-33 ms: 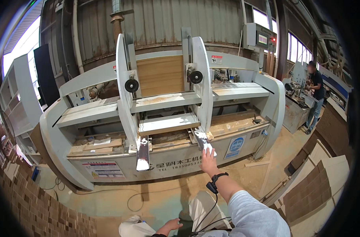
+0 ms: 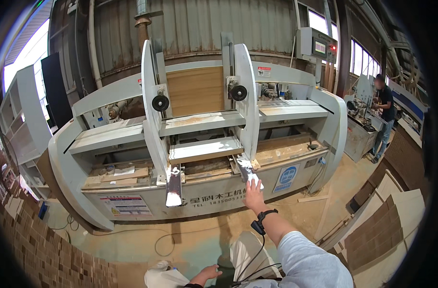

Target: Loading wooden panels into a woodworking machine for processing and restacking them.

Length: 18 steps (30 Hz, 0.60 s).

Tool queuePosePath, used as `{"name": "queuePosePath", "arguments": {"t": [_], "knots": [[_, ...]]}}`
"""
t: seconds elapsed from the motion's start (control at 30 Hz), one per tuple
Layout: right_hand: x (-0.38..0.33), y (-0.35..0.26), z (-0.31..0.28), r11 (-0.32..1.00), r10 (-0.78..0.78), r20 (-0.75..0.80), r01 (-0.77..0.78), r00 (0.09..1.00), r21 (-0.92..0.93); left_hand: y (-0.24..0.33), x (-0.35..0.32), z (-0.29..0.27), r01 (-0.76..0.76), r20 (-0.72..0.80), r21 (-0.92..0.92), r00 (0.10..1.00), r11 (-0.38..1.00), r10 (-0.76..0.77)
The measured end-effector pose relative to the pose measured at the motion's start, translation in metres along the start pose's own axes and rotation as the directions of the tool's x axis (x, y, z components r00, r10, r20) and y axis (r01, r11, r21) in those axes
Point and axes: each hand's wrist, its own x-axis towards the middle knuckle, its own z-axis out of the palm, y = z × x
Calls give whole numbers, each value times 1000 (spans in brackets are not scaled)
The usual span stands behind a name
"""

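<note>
My right hand (image 2: 253, 195) reaches forward, its fingers spread over the front end of the right support arm (image 2: 247, 169) of a woodworking machine. This arm has a patchy white and dark top. Low in front of my body, my left hand (image 2: 209, 273) hangs beside my leg, its fingers loosely stretched and nothing visible in them. The matching left support arm (image 2: 174, 187) juts out from the machine toward me. Between the two uprights, a white-topped panel (image 2: 205, 150) with small holes along its ends lies across both arms.
Two black handwheels (image 2: 160, 102) sit on the pale uprights. A control box (image 2: 319, 48) with a lit screen hangs at the upper right. Stacked wood pieces (image 2: 46, 245) rise at lower left, and boards (image 2: 382, 225) lean at right. A cable (image 2: 163, 245) crosses the floor; a co-worker (image 2: 385, 108) stands far right.
</note>
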Motion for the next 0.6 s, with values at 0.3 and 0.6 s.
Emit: {"name": "queuePosePath", "arguments": {"t": [0.3,0.6], "knots": [[-2,-3,-9,999,-7,59,9,998,-32,-1,0,1,11,-4,-8,1000,1000,-11],[-2,-1,-10,1000,-1,72,2,997,-18,10,-9,-7,11,7,-4,1000,1000,-11]]}}
